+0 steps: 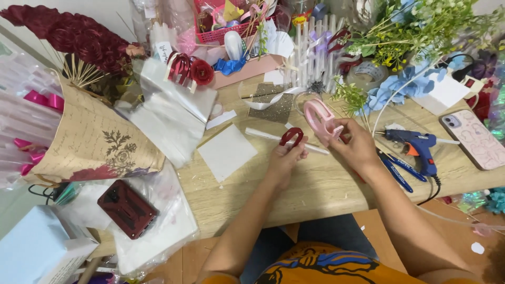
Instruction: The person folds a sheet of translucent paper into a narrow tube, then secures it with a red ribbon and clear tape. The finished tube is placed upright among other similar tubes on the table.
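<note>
Red ribbon loop [291, 137] pinched in left hand [284, 158] — right hand [353, 144] grasps pink tape dispenser [318, 117].

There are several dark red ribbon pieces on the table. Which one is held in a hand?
The small dark red ribbon loop in the left hand. The other red ribbon loops lie untouched, far from both hands, near the pink tray.

Two bare arms, no sleeves showed, left hand [284, 158] and right hand [353, 144] had no rings, orange top with blue and yellow print was near.
</note>
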